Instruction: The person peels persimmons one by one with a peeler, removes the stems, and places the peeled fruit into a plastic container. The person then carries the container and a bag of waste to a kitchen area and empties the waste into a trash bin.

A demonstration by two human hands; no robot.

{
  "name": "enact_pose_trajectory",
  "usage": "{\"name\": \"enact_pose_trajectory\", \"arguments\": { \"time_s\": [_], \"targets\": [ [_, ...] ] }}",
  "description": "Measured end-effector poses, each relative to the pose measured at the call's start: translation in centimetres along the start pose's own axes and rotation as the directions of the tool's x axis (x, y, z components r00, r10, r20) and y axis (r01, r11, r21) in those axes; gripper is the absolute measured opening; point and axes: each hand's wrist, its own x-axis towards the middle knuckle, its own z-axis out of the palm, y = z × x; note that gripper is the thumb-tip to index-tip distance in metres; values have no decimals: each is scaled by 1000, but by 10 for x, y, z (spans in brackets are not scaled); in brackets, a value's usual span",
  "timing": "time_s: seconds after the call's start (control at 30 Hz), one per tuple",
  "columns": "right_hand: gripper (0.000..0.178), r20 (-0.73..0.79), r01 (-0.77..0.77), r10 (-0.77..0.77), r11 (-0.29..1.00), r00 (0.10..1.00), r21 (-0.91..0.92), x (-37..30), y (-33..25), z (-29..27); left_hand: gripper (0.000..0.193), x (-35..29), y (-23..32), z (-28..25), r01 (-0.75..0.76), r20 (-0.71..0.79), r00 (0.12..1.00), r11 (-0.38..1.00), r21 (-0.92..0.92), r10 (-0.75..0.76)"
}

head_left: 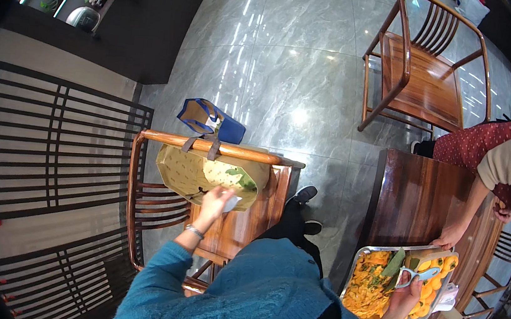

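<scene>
My left hand (pixel 216 204) reaches over a chair at the left, its fingers closed on a small white piece (pixel 233 203) that I cannot make out exactly. It is at the opening of a large tan paper bag (pixel 178 173), which lies on the chair seat with something pale and green inside. My right hand (pixel 405 297) holds light-blue scissors (pixel 420 274) above a foil tray (pixel 352 278). In the tray lie shredded orange flowers (pixel 370 286), round yellow-orange heads (pixel 433 290) and green leaves (pixel 393 263).
At the right, another person's hand (pixel 446 238) touches the tray's far edge. The tray rests on a dark wooden table (pixel 412 196). A blue bag (pixel 231 130) stands behind the tan one. A wooden armchair (pixel 425 81) stands farther off; slatted panels (pixel 59 137) line the left wall.
</scene>
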Motion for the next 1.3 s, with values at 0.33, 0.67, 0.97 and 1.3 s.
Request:
{"name": "enact_pose_trajectory", "arguments": {
  "time_s": [0.33, 0.67, 0.97, 1.3],
  "targets": [
    [21, -143, -44, -17, 910, 990, -412, 0, 4, 26, 43, 8, 23, 45, -114, 45, 993, 831, 544, 106],
    [15, -156, -48, -7, 938, 988, -343, -53, 9, -11, 34, -120, 191, -179, -381, 360, 924, 378, 844, 129],
    [15, -181, 187, -220, 965, 958, -182, -113, 12, -23, 14, -205, 300, -200, -664, 610, 504, -177, 727, 612],
    [29, 38, 272, -271, 928, 962, -255, -62, 4, 170, 8, -31, 251, -37, -831, 885, 57, -470, 298, 461]
  ]
}}
